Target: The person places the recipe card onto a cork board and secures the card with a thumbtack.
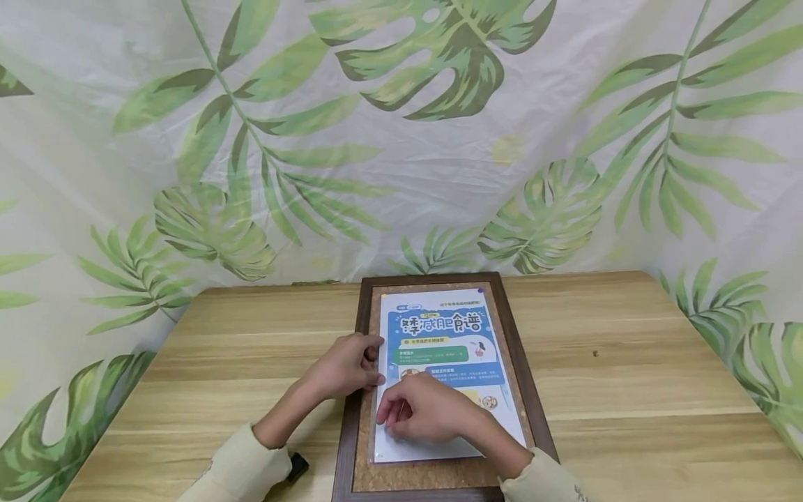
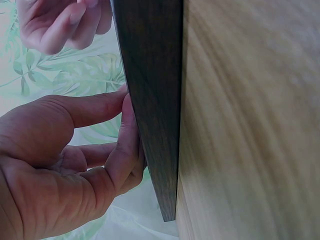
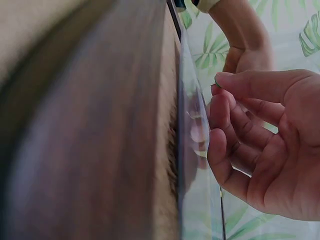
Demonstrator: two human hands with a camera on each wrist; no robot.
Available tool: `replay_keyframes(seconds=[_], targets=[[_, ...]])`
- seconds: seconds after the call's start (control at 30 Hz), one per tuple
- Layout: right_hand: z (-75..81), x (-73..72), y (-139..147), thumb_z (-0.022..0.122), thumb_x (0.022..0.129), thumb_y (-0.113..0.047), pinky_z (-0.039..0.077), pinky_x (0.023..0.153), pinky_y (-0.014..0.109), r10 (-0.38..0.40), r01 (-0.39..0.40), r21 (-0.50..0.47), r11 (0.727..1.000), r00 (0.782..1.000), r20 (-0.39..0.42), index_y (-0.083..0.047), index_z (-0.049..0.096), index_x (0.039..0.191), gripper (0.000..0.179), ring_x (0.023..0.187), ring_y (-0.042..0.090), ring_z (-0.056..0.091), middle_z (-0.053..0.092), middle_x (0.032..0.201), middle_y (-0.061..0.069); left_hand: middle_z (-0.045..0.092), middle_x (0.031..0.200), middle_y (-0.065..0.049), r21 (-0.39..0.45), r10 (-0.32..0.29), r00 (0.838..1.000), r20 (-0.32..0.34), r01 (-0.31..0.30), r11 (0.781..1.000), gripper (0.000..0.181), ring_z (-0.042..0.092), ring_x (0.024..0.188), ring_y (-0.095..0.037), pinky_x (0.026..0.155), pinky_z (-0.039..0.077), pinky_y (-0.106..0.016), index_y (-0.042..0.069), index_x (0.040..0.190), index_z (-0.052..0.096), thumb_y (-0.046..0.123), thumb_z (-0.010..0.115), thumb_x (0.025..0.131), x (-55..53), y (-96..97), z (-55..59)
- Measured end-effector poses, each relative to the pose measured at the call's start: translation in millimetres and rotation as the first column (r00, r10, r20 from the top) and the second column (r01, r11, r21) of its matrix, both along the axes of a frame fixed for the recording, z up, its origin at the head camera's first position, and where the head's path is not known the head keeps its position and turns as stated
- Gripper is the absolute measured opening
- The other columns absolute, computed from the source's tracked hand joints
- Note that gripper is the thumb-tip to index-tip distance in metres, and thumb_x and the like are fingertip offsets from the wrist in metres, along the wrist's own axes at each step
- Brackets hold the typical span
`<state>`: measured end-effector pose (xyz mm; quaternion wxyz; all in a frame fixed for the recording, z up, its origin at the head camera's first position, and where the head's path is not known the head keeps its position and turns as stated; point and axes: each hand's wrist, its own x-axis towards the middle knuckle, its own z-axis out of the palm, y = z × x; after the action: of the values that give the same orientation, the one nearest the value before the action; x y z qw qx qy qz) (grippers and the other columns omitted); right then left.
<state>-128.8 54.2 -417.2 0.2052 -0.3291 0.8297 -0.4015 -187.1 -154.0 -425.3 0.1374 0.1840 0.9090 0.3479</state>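
Note:
A printed poster sheet with Chinese writing lies on a cork board with a dark wooden frame. My right hand is over the lower left part of the sheet. Between its thumb and forefinger it pinches a small green thumbtack, point toward the board. The left hand rests its fingertips on the sheet's left edge beside the frame. A yellow tack sits at the sheet's upper left corner and a purple tack at its upper right.
The board lies on a wood-grain table. A leaf-patterned cloth hangs behind the table and along its sides. Beside the left sleeve is a small black object. A dark spot marks the tabletop on the right.

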Motion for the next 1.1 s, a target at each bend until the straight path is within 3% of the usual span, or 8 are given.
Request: replay_keyframes(seconds=[0.47, 0.83, 1.1], targets=[[-3.5, 18.1, -11.5, 0.074, 0.092, -0.001, 0.051, 0.067, 0.012, 0.045, -0.040, 0.104, 0.994, 0.998, -0.052, -0.019, 0.080, 0.091, 0.019, 0.067, -0.009, 0.058, 0.068, 0.075, -0.018, 0.065, 0.103, -0.017, 0.052, -0.033, 0.999, 0.022, 0.032, 0.998, 0.064, 0.070, 0.070, -0.009, 0.059, 0.059, -0.024, -0.017, 0.144, 0.056, -0.006, 0.083, 0.088, 1.9, -1.4, 2.2], [-6.7, 25.2, -19.4, 0.076, 0.091, -0.006, 0.049, 0.061, 0.012, -0.001, 0.018, 0.162, 0.987, 0.995, -0.104, -0.025, 0.080, 0.088, 0.019, 0.063, -0.008, 0.057, 0.065, 0.072, -0.021, 0.065, 0.103, -0.017, 0.050, -0.031, 0.999, 0.020, 0.030, 0.998, 0.064, 0.070, 0.067, -0.009, 0.058, 0.058, -0.024, -0.017, 0.144, 0.055, -0.006, 0.084, 0.087, 2.6, -1.0, 4.2], [-8.1, 25.1, -21.8, 0.086, 0.081, -0.006, 0.048, 0.064, 0.012, -0.066, 0.084, 0.157, 0.984, 0.991, -0.115, -0.024, 0.078, 0.083, 0.020, 0.066, -0.008, 0.056, 0.064, 0.070, -0.020, 0.065, 0.103, -0.016, 0.034, -0.028, 1.000, 0.012, 0.027, 0.999, 0.064, 0.070, 0.067, -0.008, 0.059, 0.059, -0.024, -0.016, 0.144, 0.056, -0.005, 0.084, 0.087, 1.3, -0.2, 2.8]])
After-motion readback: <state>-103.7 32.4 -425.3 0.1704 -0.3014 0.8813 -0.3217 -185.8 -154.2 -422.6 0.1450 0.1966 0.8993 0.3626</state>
